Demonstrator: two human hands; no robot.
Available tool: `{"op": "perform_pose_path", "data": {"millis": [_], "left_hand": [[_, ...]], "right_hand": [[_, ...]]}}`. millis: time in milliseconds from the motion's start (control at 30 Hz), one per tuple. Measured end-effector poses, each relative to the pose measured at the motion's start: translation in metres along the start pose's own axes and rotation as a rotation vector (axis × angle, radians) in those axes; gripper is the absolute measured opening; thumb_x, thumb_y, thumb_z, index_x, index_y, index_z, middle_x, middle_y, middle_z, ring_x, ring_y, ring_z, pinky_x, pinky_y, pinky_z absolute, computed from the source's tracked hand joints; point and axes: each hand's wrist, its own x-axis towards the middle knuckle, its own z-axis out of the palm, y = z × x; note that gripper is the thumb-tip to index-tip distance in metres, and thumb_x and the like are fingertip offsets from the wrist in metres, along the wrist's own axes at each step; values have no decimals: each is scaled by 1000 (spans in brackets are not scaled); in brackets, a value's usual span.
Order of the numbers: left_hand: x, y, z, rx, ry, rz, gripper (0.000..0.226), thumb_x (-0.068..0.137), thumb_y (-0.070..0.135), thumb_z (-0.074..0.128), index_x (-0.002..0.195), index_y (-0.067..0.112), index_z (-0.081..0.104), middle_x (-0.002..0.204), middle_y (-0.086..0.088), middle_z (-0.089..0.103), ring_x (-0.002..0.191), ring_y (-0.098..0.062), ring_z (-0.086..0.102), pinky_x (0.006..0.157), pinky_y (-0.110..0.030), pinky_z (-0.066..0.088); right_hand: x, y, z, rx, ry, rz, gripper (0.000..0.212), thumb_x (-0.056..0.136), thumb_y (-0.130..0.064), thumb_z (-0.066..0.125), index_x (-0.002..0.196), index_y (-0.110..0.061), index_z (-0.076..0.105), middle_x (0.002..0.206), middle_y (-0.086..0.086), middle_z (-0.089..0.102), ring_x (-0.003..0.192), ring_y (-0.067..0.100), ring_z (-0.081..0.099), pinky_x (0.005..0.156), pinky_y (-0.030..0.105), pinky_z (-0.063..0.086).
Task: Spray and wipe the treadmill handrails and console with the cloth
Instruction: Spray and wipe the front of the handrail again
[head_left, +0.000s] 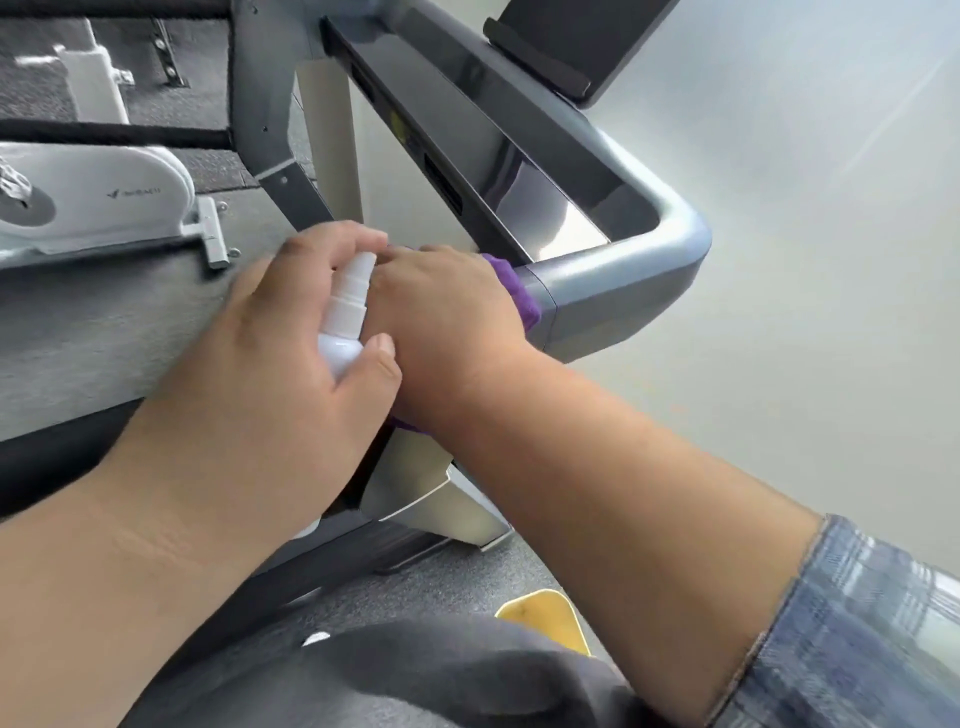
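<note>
Head view looks down on both hands, close together at the near end of the grey handrail (613, 291). The right hand (447, 322) is wrapped over the rail with the purple cloth (511, 286) bunched beneath it, a fringe of fabric showing past the knuckles and another below the wrist. That looks to me like a wiping grip, palm bearing down so the cloth hugs the rail's curve. The left hand (280, 343) grips a white spray bottle (348, 306) with its nozzle up and touching the right hand's back, presumably kept close for the next squirt (its fingers curl round the body, thumb on the near side). The dark console (467, 140) sits beyond, glossy and untouched by either hand. A white machine (104, 192) to the left bears a small grey logo, too blurred to read.
</note>
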Motion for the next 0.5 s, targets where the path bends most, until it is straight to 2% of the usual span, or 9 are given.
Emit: {"op": "perform_pose_path", "data": {"millis": [67,167,267,333,400,500], "left_hand": [[0,3,0,17,-2,-4,53,82,31,59,129,46,42,114,14,48,92,8,36,73,-10,27],[1,9,2,39,-15,-9,51,83,33,57,129,48,41,111,15,46,89,9,32,71,-12,24],[-1,14,6,84,-32,-38,50,83,37,55,129,49,40,111,16,44,85,4,33,72,-21,25],[-3,19,7,97,-53,-41,51,82,38,55,129,48,40,113,13,47,89,-7,39,75,-27,29],[-5,22,7,89,-88,-56,51,82,41,52,129,50,38,115,13,49,93,-13,44,78,-31,32],[-6,22,10,101,-110,-64,50,82,43,51,129,51,35,119,12,49,100,-19,49,80,-29,31]], "right_hand": [[-4,7,2,38,34,55,12,82,-42,40,85,-32,48,87,-10,47,82,20,49,60,32,36],[-17,33,3,141,172,190,27,86,-52,47,89,-30,62,88,-10,56,82,21,52,69,34,46],[-29,85,5,177,214,344,33,85,-54,46,93,-31,67,101,-9,64,95,20,60,77,34,50],[-43,134,1,193,195,489,29,87,-52,48,96,-32,67,111,-9,64,103,19,59,79,31,46],[-60,172,-6,218,171,627,21,89,-49,49,94,-35,64,111,-6,60,100,21,56,75,30,39],[-66,188,-3,211,155,680,27,90,-48,47,99,-32,67,108,-6,58,104,25,56,75,31,38]]}}
